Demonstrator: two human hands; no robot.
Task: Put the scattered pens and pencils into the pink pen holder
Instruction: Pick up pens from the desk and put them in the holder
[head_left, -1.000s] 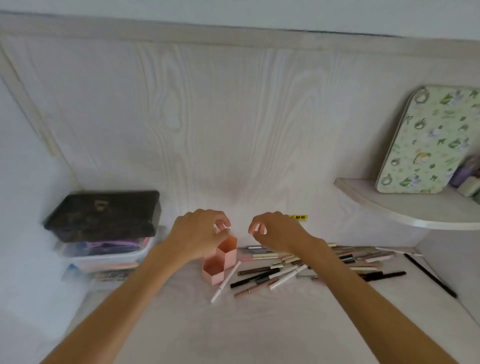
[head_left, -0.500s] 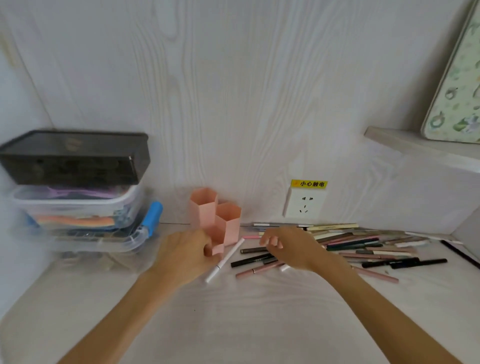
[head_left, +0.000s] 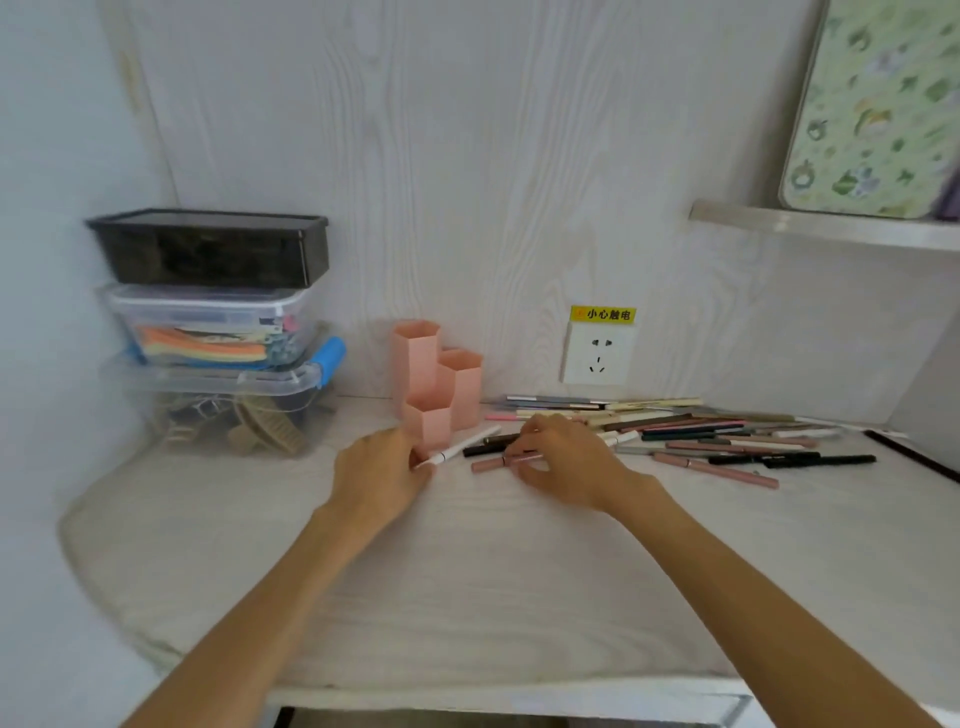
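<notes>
The pink plastic pen holder (head_left: 435, 387) is made of three joined hexagonal tubes of different heights, tallest at the back left and shortest in front, all open at the top; it stands upright on the pale wood-grain table (head_left: 467, 582) near the back wall. The scattered pens and pencils (head_left: 691, 434) lie flat in a loose row to its right, pink, black, white, brown and dark green, many overlapping. A slim white pen (head_left: 464, 445) lies slanted just in front of the holder. The left hand (head_left: 382, 475) rests at the holder's base with its fingers curled round the near end of that white pen. The right hand (head_left: 563, 467) has its fingers bent, pinching a dusty-pink pen (head_left: 491, 463) that still lies on the table. Stacked clear plastic storage boxes (head_left: 213, 358) under a black box stand to the left
</notes>
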